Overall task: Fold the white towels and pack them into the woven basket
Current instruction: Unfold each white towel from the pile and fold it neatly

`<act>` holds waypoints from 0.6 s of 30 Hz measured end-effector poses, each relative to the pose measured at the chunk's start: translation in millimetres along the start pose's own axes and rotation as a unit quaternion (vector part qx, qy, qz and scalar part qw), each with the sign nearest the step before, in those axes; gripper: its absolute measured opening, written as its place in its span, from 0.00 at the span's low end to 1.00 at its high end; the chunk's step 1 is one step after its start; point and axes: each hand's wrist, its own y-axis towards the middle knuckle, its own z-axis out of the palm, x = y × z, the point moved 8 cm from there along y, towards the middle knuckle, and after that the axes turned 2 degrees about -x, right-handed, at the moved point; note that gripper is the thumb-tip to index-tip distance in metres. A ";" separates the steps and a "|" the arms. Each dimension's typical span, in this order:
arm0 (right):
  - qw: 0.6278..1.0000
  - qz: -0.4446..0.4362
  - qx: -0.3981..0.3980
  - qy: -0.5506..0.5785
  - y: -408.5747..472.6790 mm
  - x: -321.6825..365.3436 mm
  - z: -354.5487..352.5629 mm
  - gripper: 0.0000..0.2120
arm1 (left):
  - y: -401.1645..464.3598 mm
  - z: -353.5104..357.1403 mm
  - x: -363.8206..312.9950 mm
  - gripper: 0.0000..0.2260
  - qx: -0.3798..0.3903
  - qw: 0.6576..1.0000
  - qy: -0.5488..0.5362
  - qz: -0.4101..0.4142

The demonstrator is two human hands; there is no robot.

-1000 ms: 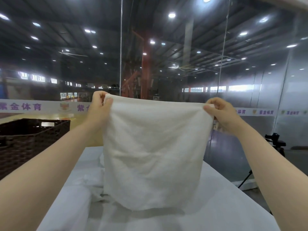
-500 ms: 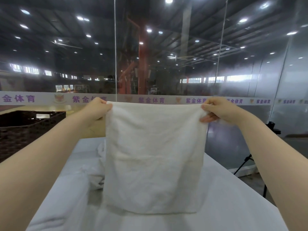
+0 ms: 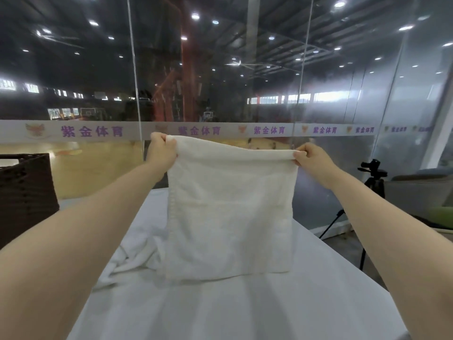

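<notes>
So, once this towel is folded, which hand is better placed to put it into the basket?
The left hand, probably. The woven basket stands at the table's left edge, on that arm's side. The right hand grips the towel's far corner and would have to cross over.

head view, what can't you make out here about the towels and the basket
- Woven basket: cut off by the left edge of the head view; its inside is not visible, so any packed towels cannot be told.
- Crumpled towels on the table: partly behind the held towel and the left forearm; their number is unclear.
- Held towel: how many layers are folded cannot be told.
- Left hand and right hand: fingertips hidden by the towel's top edge.
</notes>
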 end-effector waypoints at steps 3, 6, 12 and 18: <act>1.000 0.005 -0.009 -0.013 14.5 -13.6 -0.3 0.09 | 4.4 27.4 -7.2 0.07 -0.021 0.999 0.024 0.017; 0.997 -0.015 -0.073 0.027 21.1 -15.9 -19.9 0.08 | 10.4 46.0 -22.4 0.10 -0.027 0.998 0.003 0.056; 0.986 -0.063 -0.125 0.094 5.3 -28.7 -49.9 0.06 | -3.8 57.5 -25.9 0.06 -0.034 0.989 -0.055 0.134; 0.999 -0.028 -0.018 0.034 -43.6 -92.9 -39.9 0.05 | -57.2 65.1 43.3 0.07 0.100 0.988 -0.062 0.097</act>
